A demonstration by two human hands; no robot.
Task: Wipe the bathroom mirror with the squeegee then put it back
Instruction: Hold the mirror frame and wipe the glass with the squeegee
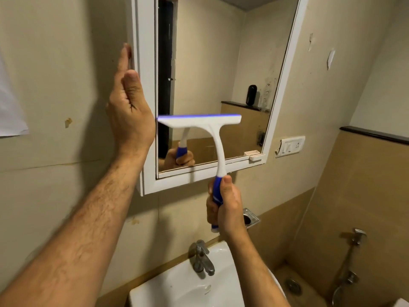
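The bathroom mirror [217,69] hangs on the wall in a white frame [145,107]. My right hand [225,207] grips the blue handle of a white squeegee [212,127], below the mirror's bottom edge. Its blue-edged blade lies level against the lower part of the glass, reaching the left edge. The glass reflects the squeegee and my hand. My left hand [129,107] rests flat against the frame's left side, fingers pointing up and holding nothing.
A white washbasin [223,291] with a metal tap [201,260] sits right below my right hand. A switch plate [291,146] is on the wall right of the mirror. A spray hose and valve [352,258] hang at the lower right.
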